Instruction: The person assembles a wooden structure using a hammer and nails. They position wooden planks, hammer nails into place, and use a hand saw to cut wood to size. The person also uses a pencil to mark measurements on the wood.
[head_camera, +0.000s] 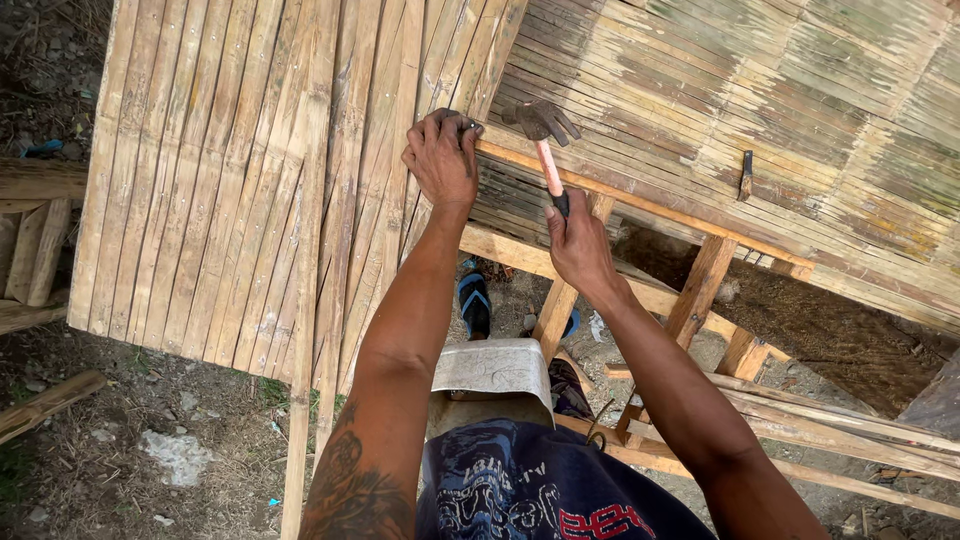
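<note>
Bamboo slats (250, 170) are lying under the left hand (440, 158), whose fingers are curling shut over a wooden batten (640, 205) at its end. The right hand (578, 245) is gripping a pink-handled claw hammer (545, 145), handle pointing toward twelve o'clock, head hovering at three o'clock from the left fingers, nearest them.

Pink-handled hammer (547, 150), pale tan bamboo slats (230, 180), green-streaked woven mat (760, 90)

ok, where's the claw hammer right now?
Head view, upper centre: the pink-handled claw hammer is in the right hand, head beside the left hand on the bamboo panel.
</note>
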